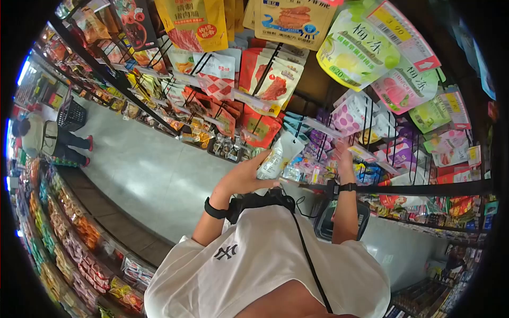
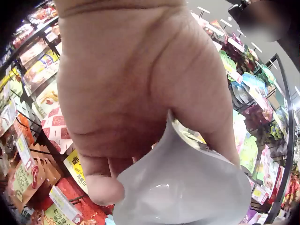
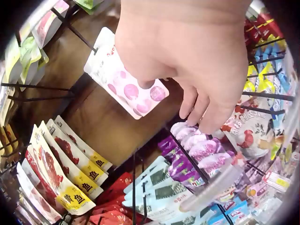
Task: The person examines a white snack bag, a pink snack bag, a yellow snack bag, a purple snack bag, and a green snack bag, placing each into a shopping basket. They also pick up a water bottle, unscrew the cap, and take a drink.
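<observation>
My left hand point(image 1: 245, 176) grips a white snack pouch point(image 1: 277, 158) in front of my chest. In the left wrist view, fingers and thumb of the left hand point(image 2: 140, 89) curl round the pouch, whose plain silvery-white side point(image 2: 183, 192) faces the camera. My right hand point(image 1: 343, 159) reaches in among the hanging packs. In the right wrist view the right hand point(image 3: 187, 61) has its thumb over a white pouch with pink dots point(image 3: 131, 96). Its other fingers hang loosely bent above a row of purple-and-white packs point(image 3: 206, 150), holding nothing visible.
Wire hooks and price tags point(image 1: 453, 108) stick out from the snack rack. Yellow-and-white fish pouches point(image 3: 70, 173) hang nearby. A dark shopping basket point(image 1: 360, 222) is by my right arm. Across the aisle floor point(image 1: 143, 153), another person point(image 1: 42, 140) stands near a black basket point(image 1: 72, 114).
</observation>
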Demonstrator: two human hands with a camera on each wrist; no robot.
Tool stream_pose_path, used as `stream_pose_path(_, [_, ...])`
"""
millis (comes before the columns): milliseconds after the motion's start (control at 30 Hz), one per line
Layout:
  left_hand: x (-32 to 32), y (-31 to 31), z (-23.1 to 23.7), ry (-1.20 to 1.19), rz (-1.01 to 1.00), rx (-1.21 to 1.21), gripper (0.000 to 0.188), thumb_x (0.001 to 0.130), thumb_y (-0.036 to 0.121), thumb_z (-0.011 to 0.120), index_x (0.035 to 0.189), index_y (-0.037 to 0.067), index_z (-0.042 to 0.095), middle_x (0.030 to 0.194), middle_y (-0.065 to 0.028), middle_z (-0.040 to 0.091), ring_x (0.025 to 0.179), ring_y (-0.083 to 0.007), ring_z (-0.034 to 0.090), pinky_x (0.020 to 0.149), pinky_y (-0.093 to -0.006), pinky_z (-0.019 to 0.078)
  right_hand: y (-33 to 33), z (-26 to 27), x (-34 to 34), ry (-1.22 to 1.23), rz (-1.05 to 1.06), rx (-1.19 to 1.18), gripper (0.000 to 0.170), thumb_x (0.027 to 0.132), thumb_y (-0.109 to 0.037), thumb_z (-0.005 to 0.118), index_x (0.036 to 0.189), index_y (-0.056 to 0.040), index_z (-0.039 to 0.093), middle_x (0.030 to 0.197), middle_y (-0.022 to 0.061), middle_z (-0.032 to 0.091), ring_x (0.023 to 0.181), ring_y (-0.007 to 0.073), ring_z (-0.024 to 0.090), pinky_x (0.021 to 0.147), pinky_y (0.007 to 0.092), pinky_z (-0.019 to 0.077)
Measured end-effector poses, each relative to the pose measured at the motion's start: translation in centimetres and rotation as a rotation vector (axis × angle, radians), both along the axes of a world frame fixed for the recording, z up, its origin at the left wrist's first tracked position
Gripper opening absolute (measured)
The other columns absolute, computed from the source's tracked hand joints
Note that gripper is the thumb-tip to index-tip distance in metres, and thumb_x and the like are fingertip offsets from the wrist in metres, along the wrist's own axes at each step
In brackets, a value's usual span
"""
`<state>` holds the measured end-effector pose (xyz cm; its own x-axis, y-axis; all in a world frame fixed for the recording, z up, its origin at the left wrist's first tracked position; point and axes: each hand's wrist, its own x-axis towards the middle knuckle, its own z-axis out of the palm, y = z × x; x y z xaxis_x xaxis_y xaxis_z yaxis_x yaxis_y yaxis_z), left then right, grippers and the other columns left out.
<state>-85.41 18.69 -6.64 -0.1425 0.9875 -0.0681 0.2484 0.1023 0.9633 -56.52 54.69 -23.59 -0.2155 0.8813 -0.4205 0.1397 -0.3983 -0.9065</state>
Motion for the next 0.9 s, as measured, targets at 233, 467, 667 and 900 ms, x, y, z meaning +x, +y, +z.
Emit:
stream_pose_path(233, [-0.4, -0.5, -0.5, -0.109, -0.119, -0.023, 0.085, 0.089, 0.038, 0.084, 0.154, 0.003, 0.041, 0.128, -0.0194, 0.069, 0.116, -0.029, 0.068, 0.098, -0.0389, 0.0523, -11.1, 5.1, 1.5, -0.05, 0.133, -0.02, 0.065, 0.103, -0.059, 0.058, 0.134, -0.002, 0.064, 0.129, 0.0115, 0.069, 0.113, 0.0262, 0.07, 0.1, 0.038, 0.0514])
stream_pose_path(467, [3.3, 1.0, 2.6, -0.201, -0.252, 0.01, 0.083, 0.093, 0.033, 0.082, 0.156, 0.0, 0.038, 0.137, -0.0177, 0.065, 0.126, -0.0258, 0.063, 0.106, -0.0371, 0.0476, -18.1, 12.5, 5.0, -0.097, 0.701, 0.0, 0.049, 0.109, -0.044, 0.057, 0.13, -0.0005, 0.067, 0.119, 0.0081, 0.074, 0.111, 0.0171, 0.068, 0.099, 0.0324, 0.0518])
stream_pose_path(667, [9.4, 1.8, 3.0, -0.176, -0.449, 0.061, 0.085, 0.096, 0.036, 0.078, 0.157, -0.002, 0.034, 0.14, -0.0178, 0.062, 0.129, -0.025, 0.059, 0.109, -0.0377, 0.0452, -25.9, 18.7, 8.7, -0.01, 0.668, 0.231, 0.04, 0.107, -0.032, 0.064, 0.131, -0.0002, 0.066, 0.122, 0.007, 0.074, 0.114, 0.016, 0.066, 0.102, 0.0342, 0.0504])
stream_pose_path(900, [20.4, -1.0, 4.2, -0.173, -0.674, 0.075, 0.075, 0.099, 0.037, 0.075, 0.153, -0.002, 0.04, 0.134, -0.0187, 0.067, 0.123, -0.0278, 0.065, 0.104, -0.0381, 0.0493, -35.3, 23.2, 17.3, -0.143, 0.387, 0.433, 0.03, 0.099, -0.023, 0.074, 0.118, 0.0002, 0.075, 0.104, 0.0105, 0.079, 0.093, 0.0135, 0.069, 0.085, 0.0324, 0.0536])
